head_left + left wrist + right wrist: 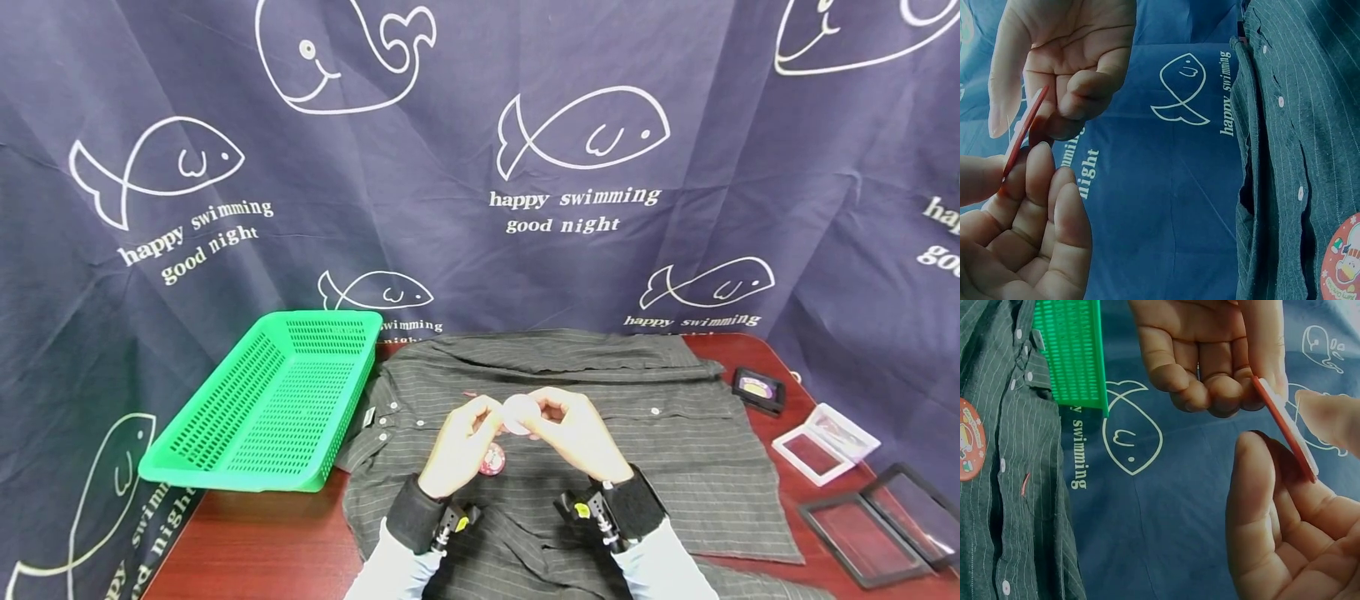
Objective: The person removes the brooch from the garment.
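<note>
Above a dark striped shirt [675,475], both hands hold a thin round disc [521,414]. One face of it is white. Its other side shows red along the edge in the right wrist view [1288,434]. My left hand [465,446] pinches the disc's left side between thumb and fingers. At the opposite side, my right hand [581,433] pinches it too, with the other fingers curled. A red round piece with a cartoon picture [492,459] lies on the shirt just below the hands. Farther back, a small red strip [1025,484] rests on the cloth.
A green perforated basket [326,467] stands at the left of the red-brown table [247,542]. Along the right edge lie a small black framed case [759,392], an opened white frame [825,442] and an opened black frame [862,537]. A dark printed curtain [450,167] hangs behind.
</note>
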`<state>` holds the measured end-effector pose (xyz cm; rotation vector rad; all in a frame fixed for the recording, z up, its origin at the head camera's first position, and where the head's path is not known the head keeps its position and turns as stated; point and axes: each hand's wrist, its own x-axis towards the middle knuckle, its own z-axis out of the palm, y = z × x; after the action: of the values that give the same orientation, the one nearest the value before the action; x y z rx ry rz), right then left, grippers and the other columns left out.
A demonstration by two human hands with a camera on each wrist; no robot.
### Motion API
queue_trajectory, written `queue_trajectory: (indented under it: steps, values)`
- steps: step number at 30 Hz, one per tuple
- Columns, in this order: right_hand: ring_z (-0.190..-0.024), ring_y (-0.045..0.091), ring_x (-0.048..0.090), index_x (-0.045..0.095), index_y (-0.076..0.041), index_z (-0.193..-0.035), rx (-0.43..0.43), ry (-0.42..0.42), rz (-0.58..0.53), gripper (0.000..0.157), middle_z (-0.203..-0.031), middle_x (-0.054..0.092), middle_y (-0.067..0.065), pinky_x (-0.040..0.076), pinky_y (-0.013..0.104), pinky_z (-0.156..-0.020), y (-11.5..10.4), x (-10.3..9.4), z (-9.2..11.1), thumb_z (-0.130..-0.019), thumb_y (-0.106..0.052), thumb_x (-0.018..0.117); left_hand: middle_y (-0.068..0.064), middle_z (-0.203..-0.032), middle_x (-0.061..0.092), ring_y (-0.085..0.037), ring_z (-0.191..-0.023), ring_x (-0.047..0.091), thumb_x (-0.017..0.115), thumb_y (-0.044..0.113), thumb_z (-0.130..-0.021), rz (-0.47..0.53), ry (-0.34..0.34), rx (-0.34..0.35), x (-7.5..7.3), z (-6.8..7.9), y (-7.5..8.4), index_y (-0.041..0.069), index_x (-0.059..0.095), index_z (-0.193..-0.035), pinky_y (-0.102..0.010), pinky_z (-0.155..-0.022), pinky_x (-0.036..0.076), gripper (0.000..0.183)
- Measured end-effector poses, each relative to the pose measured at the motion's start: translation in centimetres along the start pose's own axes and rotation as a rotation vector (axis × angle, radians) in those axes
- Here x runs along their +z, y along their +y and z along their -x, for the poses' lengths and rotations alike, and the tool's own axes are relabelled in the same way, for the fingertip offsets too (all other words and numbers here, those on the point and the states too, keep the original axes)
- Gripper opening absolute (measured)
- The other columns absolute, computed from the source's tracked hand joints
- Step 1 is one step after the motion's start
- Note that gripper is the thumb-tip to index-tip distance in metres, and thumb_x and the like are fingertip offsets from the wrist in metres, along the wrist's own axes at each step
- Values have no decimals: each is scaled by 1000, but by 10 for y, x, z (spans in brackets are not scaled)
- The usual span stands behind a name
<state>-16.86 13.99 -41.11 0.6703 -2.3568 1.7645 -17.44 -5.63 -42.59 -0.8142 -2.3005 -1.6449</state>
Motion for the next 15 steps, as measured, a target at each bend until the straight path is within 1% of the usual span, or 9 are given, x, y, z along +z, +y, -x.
queue_trajectory:
  steps: [5, 7, 9, 15]
  values:
    - [-63, 10, 66, 67, 3, -98, 1, -17, -21, 13, -78, 68, 15, 58, 33, -61, -1, -1, 1, -89, -7, 70, -13, -82, 68, -27, -74, 63, 57, 12, -98, 10, 1, 1, -1, 0, 2, 2, 66, -90, -21, -72, 51, 16]
    - [-64, 12, 67, 67, 4, -98, 2, -25, -37, 14, -79, 68, 17, 58, 33, -61, -1, -1, 1, -89, -6, 69, -13, -82, 68, -29, -75, 64, 57, 12, -98, 16, 0, 3, -1, -1, 2, 2, 66, -90, -21, -73, 51, 16]
    - [-64, 12, 67, 67, 5, -99, 3, -26, -47, 15, -79, 69, 17, 58, 31, -61, -1, -1, 1, -89, -6, 69, -13, -82, 68, -29, -75, 64, 57, 12, -98, 15, 0, 4, -1, -1, 1, 2, 66, -90, -21, -73, 51, 16]
    - [-64, 11, 67, 67, 4, -99, -15, -22, -47, 13, -80, 70, 18, 58, 31, -60, 1, 1, 1, -89, -5, 68, -13, -81, 68, -26, -73, 63, 56, 11, -98, 5, 0, 16, 0, 0, 1, 2, 66, -90, -22, -72, 51, 15]
